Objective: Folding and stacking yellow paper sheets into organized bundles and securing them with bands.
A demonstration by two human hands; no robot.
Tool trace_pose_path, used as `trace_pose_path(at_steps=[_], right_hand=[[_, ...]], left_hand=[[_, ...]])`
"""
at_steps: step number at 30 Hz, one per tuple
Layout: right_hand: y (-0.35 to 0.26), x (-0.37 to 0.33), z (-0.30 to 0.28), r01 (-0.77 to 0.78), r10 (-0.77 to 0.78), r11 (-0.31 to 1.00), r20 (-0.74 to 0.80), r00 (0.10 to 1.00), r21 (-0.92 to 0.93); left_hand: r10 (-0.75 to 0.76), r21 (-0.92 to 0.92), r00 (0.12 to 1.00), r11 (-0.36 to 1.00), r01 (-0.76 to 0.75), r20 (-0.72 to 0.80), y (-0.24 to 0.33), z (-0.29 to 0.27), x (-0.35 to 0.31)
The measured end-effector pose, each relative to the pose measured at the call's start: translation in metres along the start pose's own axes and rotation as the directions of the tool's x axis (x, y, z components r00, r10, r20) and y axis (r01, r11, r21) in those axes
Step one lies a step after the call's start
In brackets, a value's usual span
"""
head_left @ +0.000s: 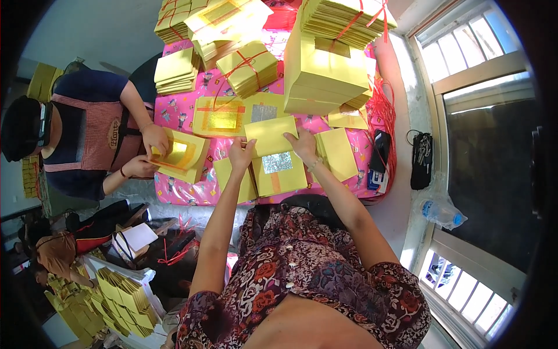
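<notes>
A yellow paper sheet [270,132] is stretched between my two hands over the table. My left hand [240,153] pinches its left edge, thumb on top, while my right hand [303,145] grips the right edge. Under and in front of it lies yellow paper bearing a silver foil square [277,163] and an orange strip. To the left of that is a yellow paper stack [236,179]; another yellow stack [338,154] sits beside my right hand. Beyond the sheet, yellow papers show a gold foil patch [223,120] and a silver patch [264,113].
Tied yellow bundles [249,67] and a tall yellow stack [322,72] rise at the back of the pink patterned table cover [174,195]. Red strings [381,122] and a black phone [381,148] lie along the right edge. At left, a co-worker [96,131] handles foil-patched paper.
</notes>
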State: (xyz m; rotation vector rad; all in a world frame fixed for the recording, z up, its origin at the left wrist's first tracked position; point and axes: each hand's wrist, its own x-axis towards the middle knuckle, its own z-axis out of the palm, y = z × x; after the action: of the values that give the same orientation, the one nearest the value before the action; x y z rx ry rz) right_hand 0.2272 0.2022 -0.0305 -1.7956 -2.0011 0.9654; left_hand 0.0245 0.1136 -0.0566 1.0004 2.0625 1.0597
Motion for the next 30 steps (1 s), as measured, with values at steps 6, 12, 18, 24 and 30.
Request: trace_pose_path(at_steps=[6, 12, 18, 24, 30], right_hand=[[-0.002, -0.001, -0.001, -0.002, 0.002, 0.999, -0.003, 1.0, 0.032], [-0.004, -0.001, -0.003, -0.021, 0.021, 1.0, -0.001, 1.0, 0.001], [-0.01, -0.003, -0.005, -0.047, 0.047, 0.999, 0.005, 0.999, -0.018], [-0.01, 0.0, -0.006, -0.06, 0.061, 0.997, 0.024, 0.998, -0.049], [-0.015, -0.004, -0.008, -0.07, 0.071, 0.996, 0.016, 0.997, -0.046]], left_hand=[[-0.002, -0.02, 1.0, 1.0, 0.002, -0.005, -0.001, 0.0, 0.001], [-0.063, 0.042, 0.998, 0.997, 0.063, -0.01, 0.003, 0.002, 0.003], [-0.13, 0.119, 0.992, 0.985, 0.128, 0.005, 0.004, 0.001, 0.008], [-0.131, 0.282, 0.991, 0.952, 0.12, 0.022, 0.018, -0.002, 0.008], [-0.156, 0.384, 0.987, 0.913, 0.135, 0.024, 0.035, -0.008, 0.003]])
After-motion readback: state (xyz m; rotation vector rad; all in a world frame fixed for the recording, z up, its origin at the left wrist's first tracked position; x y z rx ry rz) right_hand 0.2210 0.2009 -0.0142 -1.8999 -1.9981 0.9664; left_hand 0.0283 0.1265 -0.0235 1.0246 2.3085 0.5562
